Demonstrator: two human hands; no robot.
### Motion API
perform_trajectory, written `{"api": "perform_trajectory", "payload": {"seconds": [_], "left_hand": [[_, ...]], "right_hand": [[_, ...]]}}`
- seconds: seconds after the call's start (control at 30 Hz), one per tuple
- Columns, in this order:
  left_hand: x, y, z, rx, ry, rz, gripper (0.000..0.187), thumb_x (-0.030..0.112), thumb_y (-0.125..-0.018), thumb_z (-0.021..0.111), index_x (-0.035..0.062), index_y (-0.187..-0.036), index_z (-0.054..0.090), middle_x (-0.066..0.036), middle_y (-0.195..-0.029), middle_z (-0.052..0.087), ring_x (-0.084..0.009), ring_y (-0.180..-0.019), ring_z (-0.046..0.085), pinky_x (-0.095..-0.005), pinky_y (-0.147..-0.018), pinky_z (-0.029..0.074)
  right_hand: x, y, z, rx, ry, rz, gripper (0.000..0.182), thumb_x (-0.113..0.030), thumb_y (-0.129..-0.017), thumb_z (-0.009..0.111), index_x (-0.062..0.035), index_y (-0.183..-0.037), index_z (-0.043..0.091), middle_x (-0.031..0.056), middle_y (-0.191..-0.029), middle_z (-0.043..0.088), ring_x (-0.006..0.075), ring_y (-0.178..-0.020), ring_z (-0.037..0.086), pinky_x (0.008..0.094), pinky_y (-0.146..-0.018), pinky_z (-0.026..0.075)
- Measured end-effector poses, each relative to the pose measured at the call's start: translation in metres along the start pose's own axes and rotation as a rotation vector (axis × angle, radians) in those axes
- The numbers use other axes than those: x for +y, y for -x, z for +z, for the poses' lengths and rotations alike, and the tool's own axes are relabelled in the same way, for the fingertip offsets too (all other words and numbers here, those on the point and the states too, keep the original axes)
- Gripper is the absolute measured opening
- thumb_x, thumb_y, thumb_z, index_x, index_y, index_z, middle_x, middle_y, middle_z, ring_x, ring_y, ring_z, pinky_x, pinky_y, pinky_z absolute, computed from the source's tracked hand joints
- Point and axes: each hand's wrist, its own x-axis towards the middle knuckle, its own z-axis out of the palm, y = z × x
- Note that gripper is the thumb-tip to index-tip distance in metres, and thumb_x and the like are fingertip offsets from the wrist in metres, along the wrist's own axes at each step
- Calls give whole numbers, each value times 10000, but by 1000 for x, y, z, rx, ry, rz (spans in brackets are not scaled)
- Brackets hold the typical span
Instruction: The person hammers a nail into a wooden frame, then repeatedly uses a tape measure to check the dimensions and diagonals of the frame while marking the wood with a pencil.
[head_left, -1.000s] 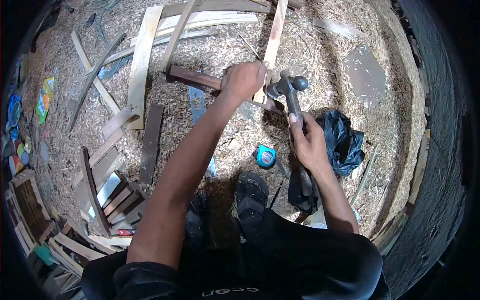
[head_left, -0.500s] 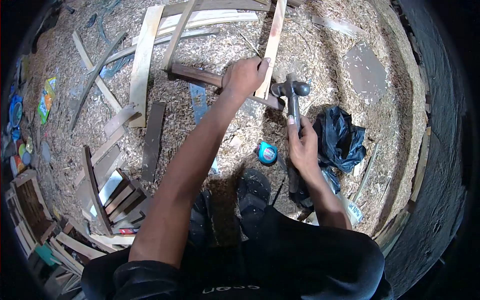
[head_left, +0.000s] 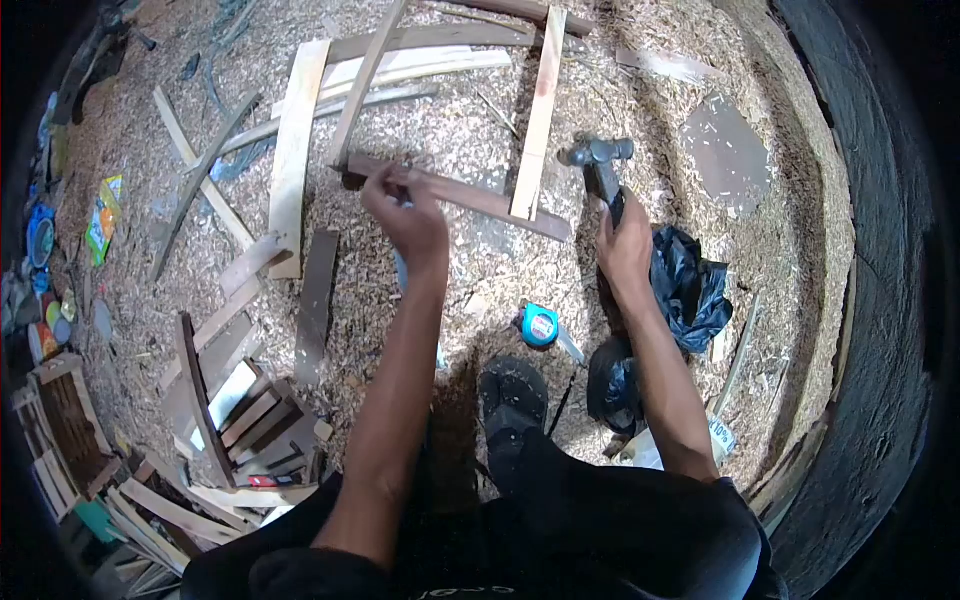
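Observation:
My right hand (head_left: 626, 245) is wrapped round the handle of a ball-peen hammer (head_left: 600, 155), its metal head raised to the right of a wooden frame. My left hand (head_left: 408, 222) is at the near dark wooden strip (head_left: 480, 200), close to its left end. Its fingers are bent and slightly blurred, and whether they grip the strip cannot be made out. A pale batten (head_left: 543, 105) meets the strip near its right end, and a greyish batten (head_left: 368, 80) meets its left end. A teal tape measure (head_left: 540, 325) lies on wood shavings between my arms.
A black plastic bag (head_left: 690, 295) lies right of my right forearm. A wide pale board (head_left: 297, 160) and a dark board (head_left: 317, 300) lie left of the frame. Wood offcuts (head_left: 255, 420) are piled at lower left. A dark wall (head_left: 880, 250) borders the right side.
My left hand has let go of the pale batten and moved left along the dark strip. My right hand has turned the hammer, and its head sits slightly higher and farther right.

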Motion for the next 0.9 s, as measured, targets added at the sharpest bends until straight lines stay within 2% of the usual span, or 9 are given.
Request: {"api": "perform_trajectory", "payload": {"seconds": [0.07, 0.23, 0.3, 0.4, 0.5, 0.63, 0.67, 0.77, 0.9], "left_hand": [[-6, 1, -7, 148, 29, -285, 419, 95, -933, 605, -57, -1273, 414, -130, -1146, 500, -200, -1015, 528, -322, -836, 454], [-27, -16, -3, 37, 375, -598, 438, 179, -980, 568, -20, -1322, 381, -148, -1147, 549, -215, -970, 566, -354, -827, 485], [-29, -20, -2, -80, 437, -735, 408, 223, -997, 541, 2, -1305, 391, -148, -1101, 573, -235, -929, 587, -378, -814, 504], [-17, -5, 20, -45, 573, -848, 375, 359, -1022, 465, 40, -1219, 466, -112, -1012, 550, -250, -879, 584, -434, -747, 533], [-23, -3, 31, 157, 529, -817, 422, 406, -1032, 408, 36, -1234, 433, -123, -981, 541, -275, -872, 586, -470, -768, 528], [-6, -16, 11, 191, 503, -624, 436, 409, -1020, 420, 27, -1230, 418, -141, -1017, 531, -268, -834, 574, -449, -713, 526], [0, -21, 7, 246, 450, -632, 400, 426, -1015, 421, 41, -1107, 477, -118, -925, 546, -229, -734, 562, -396, -647, 515], [-60, -65, -31, 114, 441, -557, 352, 360, -1009, 437, 17, -1073, 477, -121, -851, 558, -226, -616, 564, -357, -537, 494], [-17, -82, -81, -89, 311, -349, 346, 388, -1001, 437, 52, -999, 520, -87, -765, 558, -206, -576, 551, -338, -525, 474]], "right_hand": [[7, 5, 12, 10, 4, 5, 398, -145, -929, 603, 92, -1236, 512, 322, -996, 593, 496, -900, 584, 513, -804, 481], [-36, 2, -3, 160, 8, -182, 361, -147, -929, 605, 89, -1198, 551, 288, -999, 595, 454, -947, 570, 492, -864, 442], [-50, -1, -2, -192, -300, -72, 294, -172, -956, 568, 79, -1105, 606, 278, -961, 631, 443, -888, 612, 483, -812, 476], [-62, 13, 7, -358, -430, 36, 270, -179, -967, 559, 50, -1079, 647, 272, -925, 645, 431, -852, 635, 451, -807, 499], [-70, 30, 12, -363, -592, 16, 273, -178, -963, 573, 34, -1107, 665, 256, -948, 661, 389, -868, 655, 418, -827, 505], [-99, 38, 8, -396, -681, 28, 279, -172, -935, 607, 14, -1131, 677, 242, -1040, 680, 341, -977, 669, 394, -883, 502], [-104, 35, 1, -517, -718, 89, 289, -183, -935, 610, 20, -1133, 668, 248, -1087, 670, 341, -1031, 656, 398, -915, 496], [-101, 26, 1, -335, -694, -52, 311, -197, -936, 612, 29, -1146, 650, 254, -1113, 657, 356, -1033, 647, 415, -925, 491], [-65, -28, -8, 26, -452, -197, 364, -223, -937, 624, 54, -1171, 586, 219, -1021, 602, 343, -942, 596, 423, -848, 474]]}}
